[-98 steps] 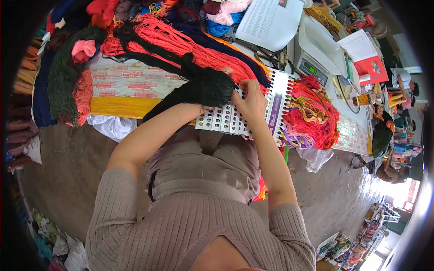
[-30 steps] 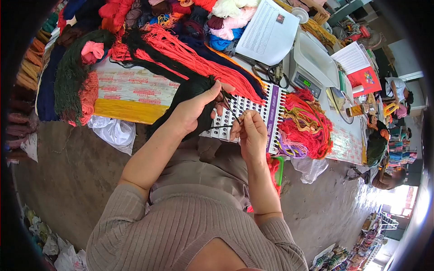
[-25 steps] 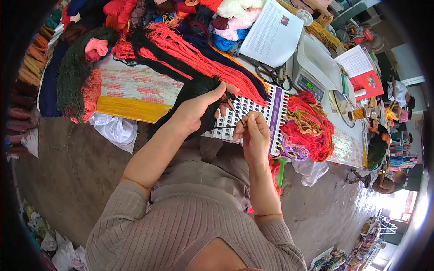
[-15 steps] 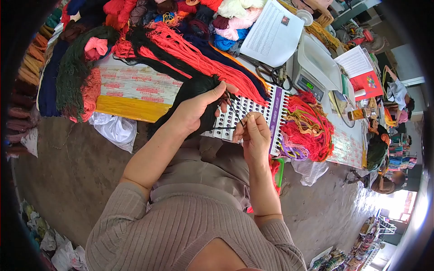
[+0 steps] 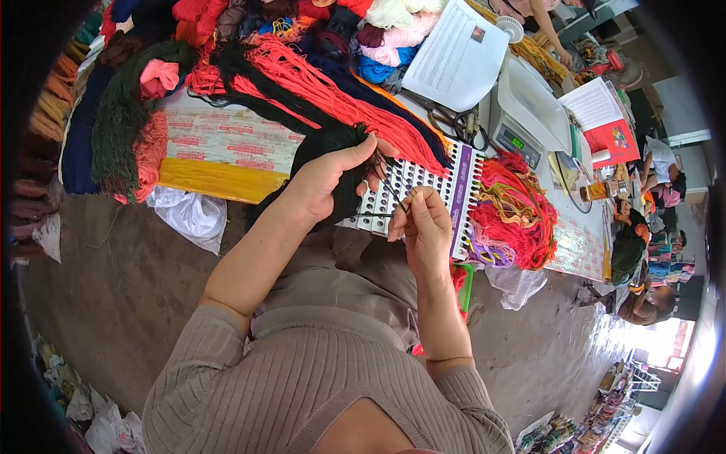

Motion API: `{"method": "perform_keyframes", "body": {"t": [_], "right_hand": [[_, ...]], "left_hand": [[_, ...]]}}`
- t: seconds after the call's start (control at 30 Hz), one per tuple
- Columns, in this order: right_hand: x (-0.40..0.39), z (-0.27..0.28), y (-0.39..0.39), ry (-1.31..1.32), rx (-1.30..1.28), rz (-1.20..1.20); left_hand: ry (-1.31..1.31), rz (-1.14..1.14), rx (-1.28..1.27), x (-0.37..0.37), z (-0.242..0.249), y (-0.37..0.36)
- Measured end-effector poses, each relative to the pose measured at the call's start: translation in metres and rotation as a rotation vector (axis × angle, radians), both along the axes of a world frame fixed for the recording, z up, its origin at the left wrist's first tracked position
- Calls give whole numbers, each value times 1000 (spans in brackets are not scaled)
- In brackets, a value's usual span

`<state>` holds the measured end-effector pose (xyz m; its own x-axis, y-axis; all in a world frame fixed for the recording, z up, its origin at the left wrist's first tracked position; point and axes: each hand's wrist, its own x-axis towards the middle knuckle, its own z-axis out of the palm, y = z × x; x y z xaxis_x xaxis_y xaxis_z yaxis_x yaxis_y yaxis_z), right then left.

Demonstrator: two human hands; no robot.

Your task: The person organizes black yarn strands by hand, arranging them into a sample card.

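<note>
A bundle of black yarn [image 5: 333, 155] hangs over the table's near edge, its long tail reaching back across coral-red yarn [image 5: 340, 94]. My left hand [image 5: 333, 178] is wrapped round the bundle's near end, thumb on top. Some fingertips are hidden behind the strands. My right hand [image 5: 422, 219] pinches a few black strands, which stretch taut between the two hands. Below them lies a white board with rows of holes [image 5: 461, 189] and a purple strip.
Right of the board sits a tangle of multicoloured yarn [image 5: 514, 212]. Behind are a digital scale [image 5: 522, 136] with a clear tray, black-handled scissors [image 5: 454, 121] and a printed sheet [image 5: 457, 57]. Dark green yarn [image 5: 132, 113] drapes at left. A co-worker's arm [image 5: 550, 30] reaches in at top right.
My two hands stay nearly in place, still holding the black yarn. At the top right, the co-worker's arm has extended down toward the yellow yarn.
</note>
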<state>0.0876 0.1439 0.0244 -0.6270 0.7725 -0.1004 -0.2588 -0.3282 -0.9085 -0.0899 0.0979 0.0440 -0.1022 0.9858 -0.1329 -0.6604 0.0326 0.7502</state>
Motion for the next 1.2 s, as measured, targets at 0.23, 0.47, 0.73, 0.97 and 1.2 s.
{"method": "perform_keyframes", "body": {"t": [0.23, 0.47, 0.73, 0.97, 1.2], "right_hand": [[4, 9, -3, 148, -91, 406], [-6, 3, 21, 322, -186, -165], [-33, 11, -5, -81, 169, -89], [-21, 10, -4, 11, 132, -48], [-18, 7, -5, 112, 23, -41]], "left_hand": [[178, -78, 23, 1, 2, 1], [-80, -138, -12, 4, 10, -4], [-41, -150, 31, 19, 2, -4], [-155, -99, 48, 14, -3, -3], [-194, 39, 46, 11, 4, -5]]}}
